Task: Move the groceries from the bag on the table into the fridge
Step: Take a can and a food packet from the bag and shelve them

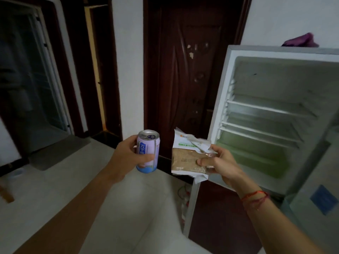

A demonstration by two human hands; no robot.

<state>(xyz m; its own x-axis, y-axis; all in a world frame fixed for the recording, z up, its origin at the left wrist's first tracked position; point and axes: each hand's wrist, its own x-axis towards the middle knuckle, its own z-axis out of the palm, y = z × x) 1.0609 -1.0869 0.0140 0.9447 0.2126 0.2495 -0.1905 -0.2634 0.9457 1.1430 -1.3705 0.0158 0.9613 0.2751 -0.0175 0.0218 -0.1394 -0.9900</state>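
My left hand (pixel 126 154) grips a pale purple drink can (pixel 148 150), held upright in the middle of the view. My right hand (pixel 220 165) pinches a bread packet (pixel 187 158), a white and clear wrapper with a brown slice inside, by its right edge. Both items hang in the air just left of the fridge (pixel 275 114). The fridge stands open at the right, showing several bare white shelves and a greenish drawer at the bottom. The bag and the table are out of view.
The fridge's door (pixel 321 189) swings out at the far right, with a blue sticker on it. A dark wooden door (pixel 183 70) stands behind the items. A purple cloth (pixel 302 41) lies on top of the fridge. Pale floor tiles (pixel 55 189) spread to the left.
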